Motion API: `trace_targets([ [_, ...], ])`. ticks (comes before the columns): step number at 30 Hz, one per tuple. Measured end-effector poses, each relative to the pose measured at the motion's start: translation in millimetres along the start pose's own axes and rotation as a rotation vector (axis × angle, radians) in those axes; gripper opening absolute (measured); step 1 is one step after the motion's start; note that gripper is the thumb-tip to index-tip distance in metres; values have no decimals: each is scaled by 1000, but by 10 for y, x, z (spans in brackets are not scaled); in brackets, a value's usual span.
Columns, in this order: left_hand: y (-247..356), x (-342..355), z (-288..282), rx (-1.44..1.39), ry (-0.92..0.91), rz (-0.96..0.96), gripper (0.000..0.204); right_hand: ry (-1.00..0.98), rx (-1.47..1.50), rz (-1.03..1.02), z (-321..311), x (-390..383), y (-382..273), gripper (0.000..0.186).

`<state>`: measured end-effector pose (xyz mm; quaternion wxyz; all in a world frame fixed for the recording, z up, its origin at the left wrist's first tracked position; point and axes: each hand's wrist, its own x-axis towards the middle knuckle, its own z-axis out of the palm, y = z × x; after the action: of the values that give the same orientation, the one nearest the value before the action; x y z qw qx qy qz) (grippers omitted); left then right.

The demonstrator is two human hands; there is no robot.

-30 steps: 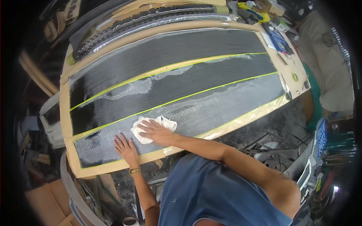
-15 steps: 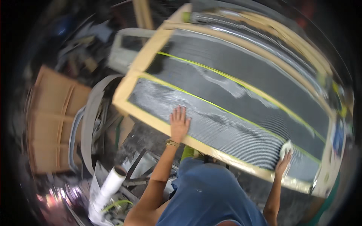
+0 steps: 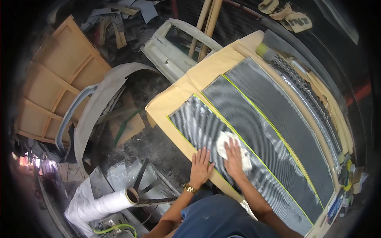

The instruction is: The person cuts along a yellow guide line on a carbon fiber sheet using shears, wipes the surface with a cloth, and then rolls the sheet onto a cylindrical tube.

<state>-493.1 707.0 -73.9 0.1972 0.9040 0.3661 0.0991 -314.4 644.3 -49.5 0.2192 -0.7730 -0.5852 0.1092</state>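
Note:
A dark woven sheet (image 3: 256,113), looking like carbon fibre and split into strips by yellow-green tape lines, lies across a table covered in tan paper (image 3: 178,95). Whitish smears mark parts of its surface. Under my right hand (image 3: 235,158) a white cloth (image 3: 225,146) is pressed flat onto the nearest strip. My left hand (image 3: 201,168) rests flat at the table's near edge, on the border of that strip, fingers stretched out and holding nothing. A gold bracelet is on the left wrist.
A roll of white film (image 3: 103,206) stands at the lower left by a metal frame. Further left are a curved grey panel (image 3: 93,115) and a ribbed tan panel (image 3: 59,79). Cardboard tubes (image 3: 208,27) lean behind the table. Rolls lie along its far edge.
My right hand has swept the cloth leftward along the near strip, toward my left hand. The view has turned, and the left hand still rests by the near edge.

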Motion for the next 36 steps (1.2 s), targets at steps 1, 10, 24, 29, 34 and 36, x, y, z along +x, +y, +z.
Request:
trace_targets([
  [1,-24,1,-7,-43,-5,-10,66,0,30,-22,109,396,-178,70],
  [10,-212,216,-261,-202,-69,5,65,72,386,-272,340,2911,-837,54],
  [24,-1724,931,-740,-91,239,-127,47,-284,-17,-12,-318,-487,-16,80],
  [29,-1788,928,-761,-141,270,-117,49,-207,85,-310,383,1375,-836,76],
  [34,-1744,1076,-641,-122,284,-110,57,-102,49,-397,831,2281,-1014,66],
  [36,-1757,1094,-619,-159,308,-79,60,-62,87,-364,862,2057,-902,63],
])
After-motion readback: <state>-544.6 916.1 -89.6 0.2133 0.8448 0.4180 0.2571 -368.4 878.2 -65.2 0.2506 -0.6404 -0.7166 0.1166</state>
